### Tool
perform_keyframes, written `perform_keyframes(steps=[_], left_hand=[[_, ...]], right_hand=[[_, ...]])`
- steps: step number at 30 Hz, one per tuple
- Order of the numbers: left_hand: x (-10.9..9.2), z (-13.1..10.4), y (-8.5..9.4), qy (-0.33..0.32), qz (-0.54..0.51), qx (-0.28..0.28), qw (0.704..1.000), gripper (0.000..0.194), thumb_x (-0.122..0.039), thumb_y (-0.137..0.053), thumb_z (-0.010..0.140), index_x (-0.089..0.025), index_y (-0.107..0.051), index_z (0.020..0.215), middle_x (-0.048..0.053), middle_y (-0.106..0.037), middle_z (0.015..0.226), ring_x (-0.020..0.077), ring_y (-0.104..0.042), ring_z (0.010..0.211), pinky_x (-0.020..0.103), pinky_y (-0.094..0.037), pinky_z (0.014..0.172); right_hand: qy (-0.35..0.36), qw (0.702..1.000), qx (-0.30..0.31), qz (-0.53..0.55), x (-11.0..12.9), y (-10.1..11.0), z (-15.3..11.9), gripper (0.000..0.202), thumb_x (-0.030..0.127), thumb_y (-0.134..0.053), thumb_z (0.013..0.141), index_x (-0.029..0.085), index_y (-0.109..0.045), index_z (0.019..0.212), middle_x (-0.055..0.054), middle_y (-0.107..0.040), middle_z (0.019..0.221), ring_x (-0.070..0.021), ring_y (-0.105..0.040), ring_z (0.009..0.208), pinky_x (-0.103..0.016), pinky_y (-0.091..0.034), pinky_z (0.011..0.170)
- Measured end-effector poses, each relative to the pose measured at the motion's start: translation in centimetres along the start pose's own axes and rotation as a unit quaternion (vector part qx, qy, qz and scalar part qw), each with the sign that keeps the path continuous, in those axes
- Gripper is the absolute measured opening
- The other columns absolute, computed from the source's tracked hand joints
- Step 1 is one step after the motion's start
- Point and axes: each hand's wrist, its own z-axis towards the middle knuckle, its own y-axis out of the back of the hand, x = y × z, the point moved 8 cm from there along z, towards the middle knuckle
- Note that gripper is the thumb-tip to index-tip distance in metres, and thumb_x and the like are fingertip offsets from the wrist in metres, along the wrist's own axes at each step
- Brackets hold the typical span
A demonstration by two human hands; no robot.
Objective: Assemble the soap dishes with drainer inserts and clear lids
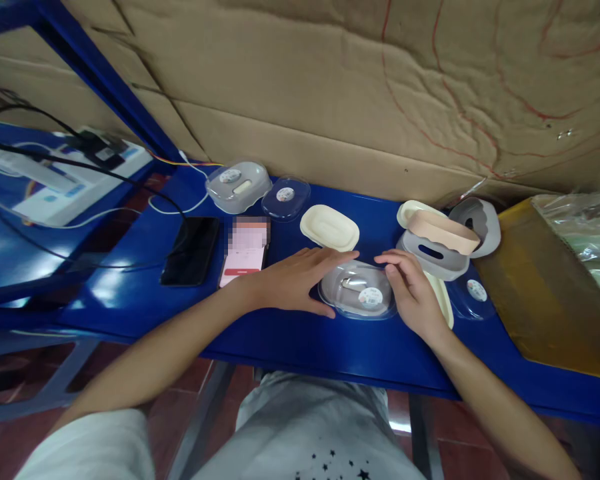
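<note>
Between my hands, on the blue table, sits a soap box [353, 287] with a clear lid and a round white sticker. My left hand [300, 280] is at its left side, thumb and fingers spread. On the other side is my right hand [415, 297], its fingers loosely bent and the thumb a little apart. Whether either hand touches the lid is hard to tell. Just behind lies a cream oval tray [330, 227]. Partly covered by my right hand is another cream tray [443, 300], and beyond it a clear lid [475, 300] with a sticker.
Back right, a peach oval ring [445, 232] leans on a grey box part [433, 257]. A lidded grey box [240, 187] and clear lid [286, 207] stand back left. Two phones [190, 252] lie left, near a power strip [85, 187]. A cardboard box [540, 293] borders the right.
</note>
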Motion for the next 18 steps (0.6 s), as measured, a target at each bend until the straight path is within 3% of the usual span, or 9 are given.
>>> perform_keyframes(steps=[3, 7, 10, 14, 18], left_hand=[[-0.2, 0.1, -0.1, 0.003, 0.007, -0.007, 1.0, 0.117, -0.068, -0.084, 0.088, -0.035, -0.015, 0.177, 0.017, -0.034, 0.178, 0.0436, -0.039, 0.16, 0.063, -0.034, 0.128], [-0.3, 0.1, -0.1, 0.012, 0.012, -0.01, 1.0, 0.106, -0.067, -0.081, 0.091, -0.036, -0.024, 0.174, 0.014, -0.042, 0.174, 0.0421, -0.046, 0.156, 0.063, -0.035, 0.127], [-0.4, 0.1, 0.0, 0.018, 0.017, 0.006, 1.0, 0.095, -0.065, -0.076, 0.096, -0.034, -0.028, 0.172, 0.013, -0.041, 0.175, 0.041, -0.05, 0.154, 0.061, -0.038, 0.126], [-0.5, 0.1, 0.4, 0.022, 0.008, 0.011, 1.0, 0.089, -0.062, -0.075, 0.098, -0.03, -0.033, 0.17, 0.014, -0.043, 0.174, 0.0393, -0.052, 0.152, 0.056, -0.042, 0.124], [-0.3, 0.0, 0.9, 0.026, -0.022, 0.016, 0.999, 0.089, -0.057, -0.078, 0.097, -0.028, -0.033, 0.169, 0.013, -0.044, 0.173, 0.0352, -0.048, 0.157, 0.051, -0.041, 0.128]], right_hand=[[-0.036, 0.998, 0.025, 0.055, -0.8, 0.0, 0.2, 0.029, 0.047, -0.053, 0.112, 0.03, -0.075, 0.121, -0.009, -0.068, 0.139, -0.0269, -0.061, 0.139, -0.05, -0.046, 0.119], [-0.08, 0.989, 0.037, 0.115, -1.7, -0.3, 0.1, 0.028, 0.051, -0.057, 0.109, 0.033, -0.075, 0.122, -0.007, -0.066, 0.148, -0.0288, -0.055, 0.148, -0.053, -0.043, 0.123], [-0.08, 0.988, 0.026, 0.131, -1.9, -0.8, 0.1, 0.028, 0.053, -0.063, 0.106, 0.032, -0.075, 0.121, -0.008, -0.065, 0.147, -0.03, -0.056, 0.147, -0.052, -0.048, 0.118], [-0.003, 0.994, 0.029, 0.103, -0.9, -1.0, 0.2, 0.025, 0.049, -0.065, 0.106, 0.031, -0.073, 0.122, -0.01, -0.061, 0.148, -0.03, -0.057, 0.145, -0.051, -0.049, 0.118], [0.133, 0.983, 0.127, -0.002, 1.6, -1.6, -0.5, 0.038, 0.05, -0.063, 0.107, 0.033, -0.064, 0.14, -0.011, -0.057, 0.156, -0.0324, -0.056, 0.146, -0.056, -0.045, 0.121]])
